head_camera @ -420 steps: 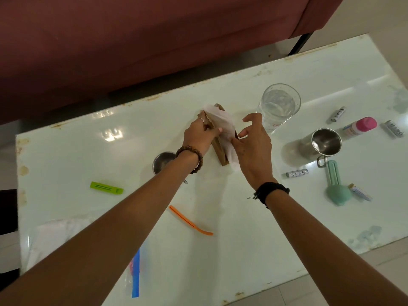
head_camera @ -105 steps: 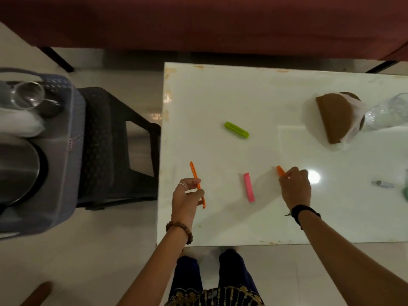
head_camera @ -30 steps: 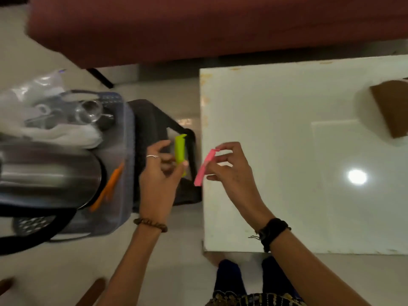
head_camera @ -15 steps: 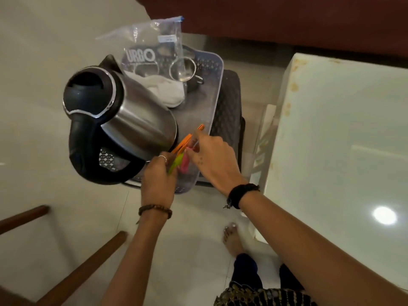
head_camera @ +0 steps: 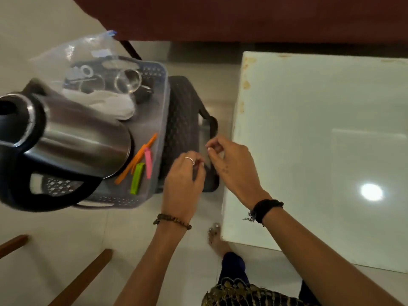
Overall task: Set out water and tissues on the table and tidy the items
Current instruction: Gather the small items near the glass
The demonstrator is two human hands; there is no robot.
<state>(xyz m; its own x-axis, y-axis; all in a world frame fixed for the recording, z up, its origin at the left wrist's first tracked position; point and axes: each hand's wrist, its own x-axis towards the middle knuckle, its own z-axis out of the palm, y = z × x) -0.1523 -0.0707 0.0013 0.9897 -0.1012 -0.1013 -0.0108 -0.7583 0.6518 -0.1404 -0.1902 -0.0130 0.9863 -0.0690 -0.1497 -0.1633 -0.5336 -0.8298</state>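
Four clips (head_camera: pixel 141 166) lie in basket (head_camera: pixel 164 102); both hands hold nothing

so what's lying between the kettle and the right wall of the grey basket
In the head view, the clips: two orange clips, a pink clip and a green clip lie on the basket floor beside the kettle.

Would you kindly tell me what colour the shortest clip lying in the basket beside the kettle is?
Lime green; the clip shows clearly in the head view.
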